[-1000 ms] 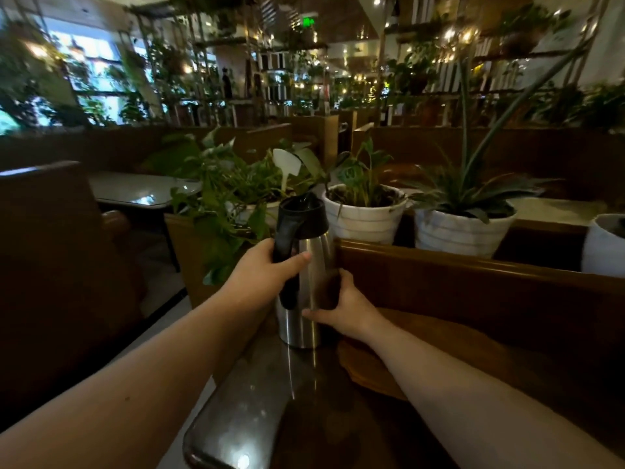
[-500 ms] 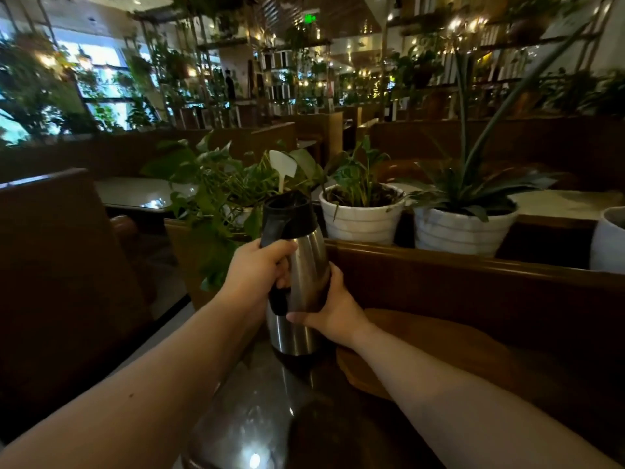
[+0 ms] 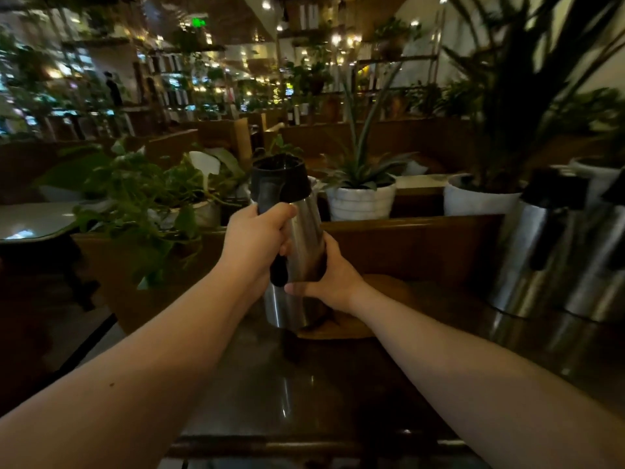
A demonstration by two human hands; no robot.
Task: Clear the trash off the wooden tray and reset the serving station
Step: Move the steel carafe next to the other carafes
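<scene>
Carafe (image 3: 297, 231) now hangs lifted and tilted over the tray's (image 3: 389, 292) near edge, where a second ago it stood on the counter (image 3: 287, 384). Left hand (image 3: 253, 238) clenches its handle, right hand (image 3: 334, 279) cups its body; resetting is underway.

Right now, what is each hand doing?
Left hand: closed on the steel flask's black handle.
Right hand: closed around the flask's body.
</scene>
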